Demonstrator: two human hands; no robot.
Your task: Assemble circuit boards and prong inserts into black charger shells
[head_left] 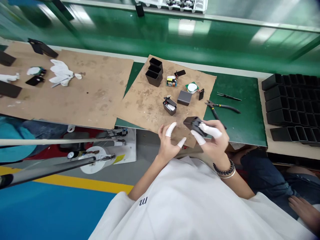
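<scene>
My right hand (211, 140), with white finger cots and a bead bracelet, grips a small black plastic housing (193, 123) just above the near edge of a brown cardboard mat (147, 100). My left hand (169, 141), also in finger cots, hovers beside it with fingers spread and nothing in them. On the mat lie an open black housing with a white part inside (170, 106), a grey block (184, 97), a small circuit board (171, 81), a round white part on a green board (192, 87) and three stacked empty black housings (154, 72).
Pliers (220, 107) and tweezers (228, 96) lie on the green bench to the right. Rows of black housings (292, 106) fill the far right. A larger cardboard sheet (75, 86) at left holds white gloves (61, 73). Another person's hand (303, 208) shows at lower right.
</scene>
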